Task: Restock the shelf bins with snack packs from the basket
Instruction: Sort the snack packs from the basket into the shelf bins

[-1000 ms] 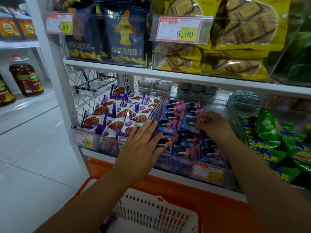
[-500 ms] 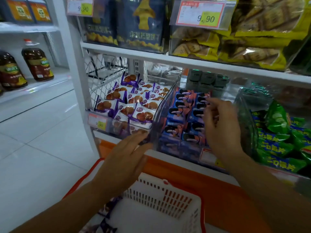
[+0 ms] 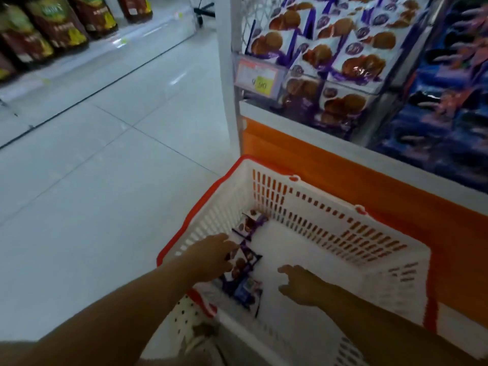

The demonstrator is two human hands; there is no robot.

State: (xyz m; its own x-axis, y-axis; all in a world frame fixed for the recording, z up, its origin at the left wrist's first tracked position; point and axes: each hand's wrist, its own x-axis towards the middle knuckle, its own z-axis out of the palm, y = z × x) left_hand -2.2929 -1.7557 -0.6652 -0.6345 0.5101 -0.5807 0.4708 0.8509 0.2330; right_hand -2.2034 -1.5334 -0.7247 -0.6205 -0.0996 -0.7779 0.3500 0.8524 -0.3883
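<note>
A white basket with a red rim [image 3: 327,192] stands on the floor below the shelf. Along its left wall lie a few purple snack packs [image 3: 244,265] and a blue pack [image 3: 245,287]. My left hand [image 3: 211,257] reaches into the basket, fingertips on a purple pack; blur hides whether it grips. Beside it, my right hand [image 3: 301,283] hovers over the bare basket floor, fingers loosely spread, holding nothing. Above, the clear shelf bin of purple packs [image 3: 351,62] is full, with the bin of blue packs [image 3: 449,88] to its right.
An orange panel [image 3: 343,175] runs under the shelf just behind the basket. A price tag [image 3: 260,75] hangs on the purple bin's front. A white shelf post [image 3: 227,75] stands at the left. Brown bottles [image 3: 52,25] line a low shelf across the tiled aisle.
Both hands left the shelf bins and dropped into the basket. The view tilted down from the shelves to the basket and floor.
</note>
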